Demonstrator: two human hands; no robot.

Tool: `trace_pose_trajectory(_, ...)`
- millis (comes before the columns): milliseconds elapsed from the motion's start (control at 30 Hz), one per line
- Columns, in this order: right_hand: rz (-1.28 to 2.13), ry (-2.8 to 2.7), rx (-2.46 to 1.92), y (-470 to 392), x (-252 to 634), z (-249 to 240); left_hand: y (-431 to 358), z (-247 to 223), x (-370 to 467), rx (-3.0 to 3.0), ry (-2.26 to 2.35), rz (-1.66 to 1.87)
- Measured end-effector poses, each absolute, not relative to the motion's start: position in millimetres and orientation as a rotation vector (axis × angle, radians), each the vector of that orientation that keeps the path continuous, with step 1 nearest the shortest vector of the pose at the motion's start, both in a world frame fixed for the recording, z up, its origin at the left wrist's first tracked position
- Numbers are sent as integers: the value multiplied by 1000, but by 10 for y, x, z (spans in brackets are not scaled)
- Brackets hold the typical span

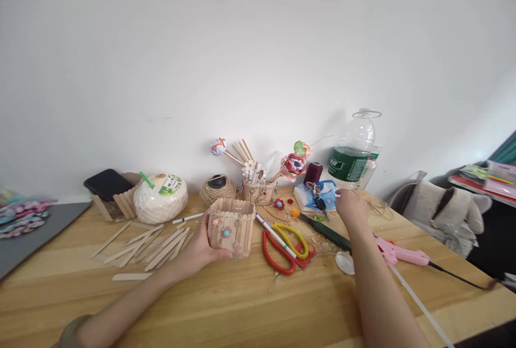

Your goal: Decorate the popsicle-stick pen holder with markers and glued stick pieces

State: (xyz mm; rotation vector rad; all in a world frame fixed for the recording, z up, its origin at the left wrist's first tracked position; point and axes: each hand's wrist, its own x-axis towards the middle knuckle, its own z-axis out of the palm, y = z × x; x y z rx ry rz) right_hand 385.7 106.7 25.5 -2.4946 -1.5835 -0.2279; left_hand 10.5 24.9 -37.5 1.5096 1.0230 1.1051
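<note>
My left hand [207, 248] is closed round the side of a small craft-stick holder [231, 227], keeping it just above or on the table; I cannot tell which. Small flowers, pink and blue among them, decorate its front wall. My right hand [351, 207] reaches to the foot of a large plastic bottle [350, 160] with a green label. Its fingers are mostly hidden behind the back of the hand, so what they touch does not show. Left of it lie a blue-and-white packet [306, 193] and keys [321, 204]. Below my right forearm rests a pink glue gun [407, 255].
Scissors [278, 262] and a marker [276, 235] lie mid-table. Loose craft sticks [161, 246] spread at left, near a white coconut [160, 200] with a straw. Behind stand a twine ball [217, 191] and another stick holder [258, 193] with paper flowers. The glue gun's cord [455, 277] runs right.
</note>
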Motion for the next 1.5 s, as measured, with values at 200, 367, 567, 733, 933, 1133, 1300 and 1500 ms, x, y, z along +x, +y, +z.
trace_pose_trajectory(200, -251, -1638, -2507, 1205, 3905, 45, 264, -398, 110, 1483, 1052, 1164)
trace_pose_trajectory(367, -320, -1696, -2511, 1244, 3919, 23, 297, -454, 98, 1464, 1095, 1236)
trace_pose_trajectory(567, -327, -1760, -2523, 1278, 3922, -5, 271, -410, 129, 1432, 1083, 1224)
trace_pose_trajectory(733, -273, -1797, -2523, 1324, 3952, -8, 278, -412, 140, 1391, 1065, 1245)
trace_pose_trajectory(933, -144, -1790, -2510, 1398, 4010, -33, 298, -407, 134, 1403, 1065, 1276)
trace_pose_trajectory(1133, -72, -1784, -2419, 1402, 4096, -18, 293, -429, 145, 1339, 1102, 1273)
trace_pose_trajectory(1300, -121, -1655, -2407, 1345, 4175, 35, 275, -409, 158, 1340, 1076, 1273)
trace_pose_trajectory(1500, -57, -1732, -2358, 1323, 4067, 3, 276, -415, 143, 1372, 1103, 1272)
